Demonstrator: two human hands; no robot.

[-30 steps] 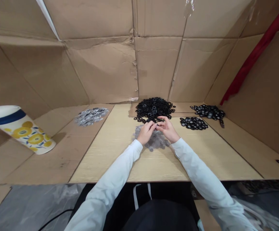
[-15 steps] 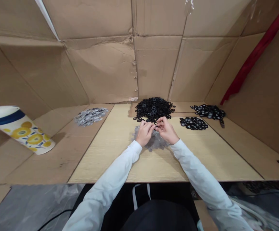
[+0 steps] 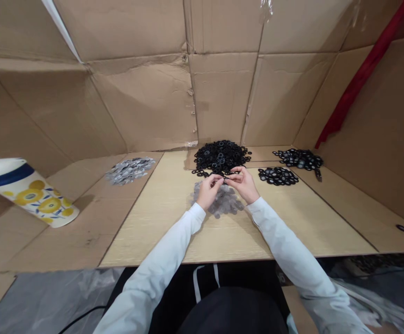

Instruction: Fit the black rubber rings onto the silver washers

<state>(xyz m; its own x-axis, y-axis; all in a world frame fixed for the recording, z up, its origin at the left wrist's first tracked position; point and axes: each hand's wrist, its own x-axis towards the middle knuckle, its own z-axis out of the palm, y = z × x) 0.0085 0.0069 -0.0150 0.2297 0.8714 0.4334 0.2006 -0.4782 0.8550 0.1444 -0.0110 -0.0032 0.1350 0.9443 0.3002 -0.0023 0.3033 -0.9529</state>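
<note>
My left hand (image 3: 208, 192) and my right hand (image 3: 246, 186) meet above a heap of translucent discs (image 3: 225, 204). Between their pinched fingertips is a small black ring (image 3: 225, 179), mostly covered by the fingers. Whether a disc sits in that ring, I cannot tell. Just beyond the fingers rises a big pile of black rings (image 3: 221, 155). To the right of my right hand lies a group of black rings with pale centres (image 3: 278, 176), and behind it a second similar group (image 3: 301, 159).
Greyish, shiny discs (image 3: 129, 170) are heaped at the left. A flower-patterned cylinder (image 3: 42, 197) leans outward at far left. One lone black ring (image 3: 401, 228) lies at far right. Cardboard walls (image 3: 223, 93) enclose the back and sides; a red strip (image 3: 365, 69) hangs on the right.
The view has shifted slightly. The fingers of my right hand have spread a little and its thumb reaches toward the left fingertips; both hands stay together over the translucent discs.
</note>
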